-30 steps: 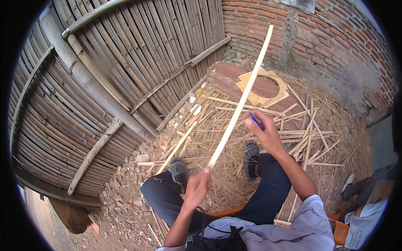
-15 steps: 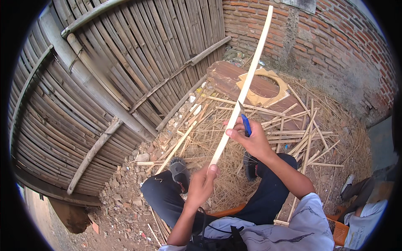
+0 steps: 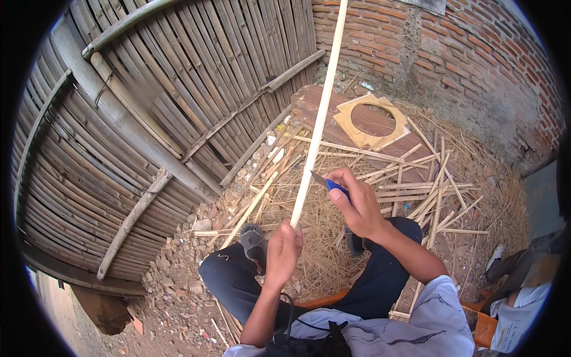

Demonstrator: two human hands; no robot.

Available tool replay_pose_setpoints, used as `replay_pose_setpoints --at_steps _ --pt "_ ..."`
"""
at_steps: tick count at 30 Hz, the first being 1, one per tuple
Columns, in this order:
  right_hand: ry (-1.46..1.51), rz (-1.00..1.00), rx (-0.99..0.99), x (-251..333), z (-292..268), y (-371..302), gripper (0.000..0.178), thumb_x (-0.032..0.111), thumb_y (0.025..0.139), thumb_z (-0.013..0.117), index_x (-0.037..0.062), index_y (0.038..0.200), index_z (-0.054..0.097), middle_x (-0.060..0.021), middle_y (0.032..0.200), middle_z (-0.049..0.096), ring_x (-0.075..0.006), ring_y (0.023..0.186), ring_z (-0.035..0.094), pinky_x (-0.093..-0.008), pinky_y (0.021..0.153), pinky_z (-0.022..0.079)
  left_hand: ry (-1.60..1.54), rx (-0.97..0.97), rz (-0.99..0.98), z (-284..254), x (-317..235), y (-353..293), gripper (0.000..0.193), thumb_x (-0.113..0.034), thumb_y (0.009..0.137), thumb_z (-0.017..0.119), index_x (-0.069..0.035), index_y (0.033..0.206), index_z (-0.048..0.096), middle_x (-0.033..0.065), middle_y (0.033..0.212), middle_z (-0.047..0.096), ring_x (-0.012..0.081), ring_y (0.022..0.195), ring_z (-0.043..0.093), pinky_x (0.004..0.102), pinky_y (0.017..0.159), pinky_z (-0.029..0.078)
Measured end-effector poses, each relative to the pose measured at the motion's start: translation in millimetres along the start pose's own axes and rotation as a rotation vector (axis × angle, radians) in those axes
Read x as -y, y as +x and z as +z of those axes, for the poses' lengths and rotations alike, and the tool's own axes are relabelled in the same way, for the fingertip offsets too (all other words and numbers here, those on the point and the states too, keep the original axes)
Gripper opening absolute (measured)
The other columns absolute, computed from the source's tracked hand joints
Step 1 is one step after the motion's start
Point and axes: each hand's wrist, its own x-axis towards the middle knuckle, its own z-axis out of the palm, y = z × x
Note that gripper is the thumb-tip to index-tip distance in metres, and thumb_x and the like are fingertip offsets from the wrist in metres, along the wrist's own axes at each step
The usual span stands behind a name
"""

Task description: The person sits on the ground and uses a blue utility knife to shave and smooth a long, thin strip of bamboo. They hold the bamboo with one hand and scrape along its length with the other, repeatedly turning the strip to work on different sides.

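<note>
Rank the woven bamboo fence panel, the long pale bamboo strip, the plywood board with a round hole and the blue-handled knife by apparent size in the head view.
1. Woven bamboo fence panel
2. Long pale bamboo strip, held near the camera, so its rank is unsure
3. Plywood board with a round hole
4. Blue-handled knife

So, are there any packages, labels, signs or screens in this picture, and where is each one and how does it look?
Sign or plate: top edge of the picture, fixed on the red brick wall; pale grey, rectangular, cut off by the frame, too little shown to say more.
Packages, labels and screens: none in view.
</note>
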Motion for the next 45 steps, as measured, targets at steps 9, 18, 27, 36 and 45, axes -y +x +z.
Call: replay_pose_setpoints --at_steps 9,18,27,36,45 --pt "-0.239 -0.291 0.216 13 19 -30 0.027 0.032 0.099 0.075 0.0091 0.112 0.070 -0.0077 0.089 0.074 -0.0292 0.068 0.074 -0.0401 0.055 0.056 -0.075 -0.019 0.126 13 -11 2 0.041 -0.009 0.096 0.086 0.002 0.125 0.059 -0.0003 0.105 0.067 0.0037 0.091 0.060 0.0220 0.077 0.055" --pt "-0.251 -0.276 0.204 17 23 -30 0.026 0.030 0.096 0.077 0.0096 0.111 0.071 -0.0071 0.086 0.074 -0.0299 0.067 0.074 -0.0411 0.055 0.056 0.073 -0.141 0.174 24 -17 2 0.025 -0.015 0.100 0.082 0.003 0.109 0.067 0.0023 0.091 0.071 0.0037 0.086 0.058 0.0227 0.073 0.051" --pt "-0.308 -0.271 0.167 21 20 -30 0.024 0.026 0.090 0.081 0.0101 0.107 0.075 -0.0069 0.086 0.075 -0.0285 0.066 0.074 -0.0393 0.056 0.056 0.134 -0.146 0.117 21 -13 3 0.029 -0.025 0.105 0.078 0.003 0.107 0.071 0.0003 0.088 0.069 0.0060 0.082 0.055 0.0268 0.071 0.049" --pt "-0.369 -0.336 0.112 26 19 -28 0.024 0.022 0.084 0.084 0.0086 0.102 0.077 -0.0080 0.081 0.074 -0.0288 0.066 0.073 -0.0385 0.057 0.056 0.034 -0.092 0.072 21 -16 1 0.028 -0.025 0.106 0.077 0.002 0.107 0.072 -0.0048 0.081 0.060 0.0049 0.077 0.048 0.0250 0.066 0.043" --pt "-0.439 -0.241 -0.115 19 8 -16 0.024 0.031 0.096 0.080 0.0092 0.104 0.076 -0.0082 0.079 0.073 -0.0267 0.065 0.073 -0.0386 0.059 0.057 0.108 -0.070 0.022 16 -19 -4 0.026 -0.024 0.108 0.074 -0.001 0.096 0.069 -0.0068 0.073 0.052 0.0039 0.071 0.044 0.0254 0.061 0.037"
